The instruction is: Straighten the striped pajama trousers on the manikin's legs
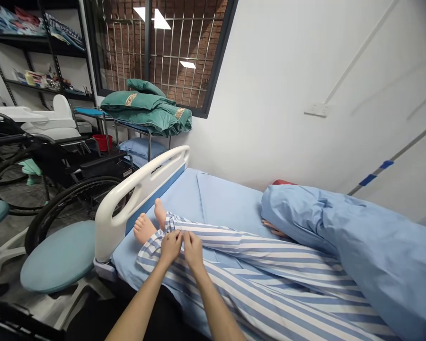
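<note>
Pyjama hem (168, 223) | left hand (171, 247), right hand (193, 252) side by side, fingertips pinching the striped cloth | hem lies at the ankles, beside bare feet (144, 228), at foot of hospital bed (142, 189)

Nothing legible anywhere, at least from this view.

view: head-worn | facing: forward and down | close to: left hand (171, 247), right hand (193, 251), bed footboard (138, 199)

Legs (270, 265) lying on a bed (227, 208)
Wheelchair (74, 163) left of the bed; cart (149, 144) with folded quilts (145, 109) beyond its footboard (142, 182).
</note>
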The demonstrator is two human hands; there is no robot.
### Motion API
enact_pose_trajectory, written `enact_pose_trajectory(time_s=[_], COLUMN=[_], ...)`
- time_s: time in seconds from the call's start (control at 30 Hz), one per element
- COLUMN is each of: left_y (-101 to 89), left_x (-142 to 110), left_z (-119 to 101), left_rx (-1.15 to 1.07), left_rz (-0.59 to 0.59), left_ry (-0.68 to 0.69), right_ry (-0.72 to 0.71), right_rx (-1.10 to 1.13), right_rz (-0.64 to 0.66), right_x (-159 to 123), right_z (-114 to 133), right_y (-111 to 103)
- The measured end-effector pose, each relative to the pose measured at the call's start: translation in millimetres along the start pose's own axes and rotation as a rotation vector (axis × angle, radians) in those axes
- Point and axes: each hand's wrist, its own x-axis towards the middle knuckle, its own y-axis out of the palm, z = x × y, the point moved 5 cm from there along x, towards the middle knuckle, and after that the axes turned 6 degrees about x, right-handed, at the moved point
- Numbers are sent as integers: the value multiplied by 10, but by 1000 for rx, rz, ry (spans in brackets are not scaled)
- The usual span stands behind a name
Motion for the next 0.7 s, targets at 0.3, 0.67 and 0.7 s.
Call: enact_pose_trajectory(time_s=[0.3,0.67,0.7], left_y=[-43,53,60], left_x=[55,-179,-185], left_z=[46,-59,-53], left_rx=[-277,8,40], left_rz=[-118,-108,-101], left_ry=[-155,-142,-151], right_ry=[40,142,121], right_rx=[-50,226,187], right_rz=[-98,-101,-87], right_x=[-162,-58,-59], right_z=[-99,-236,-201], right_y=[222,149,109])
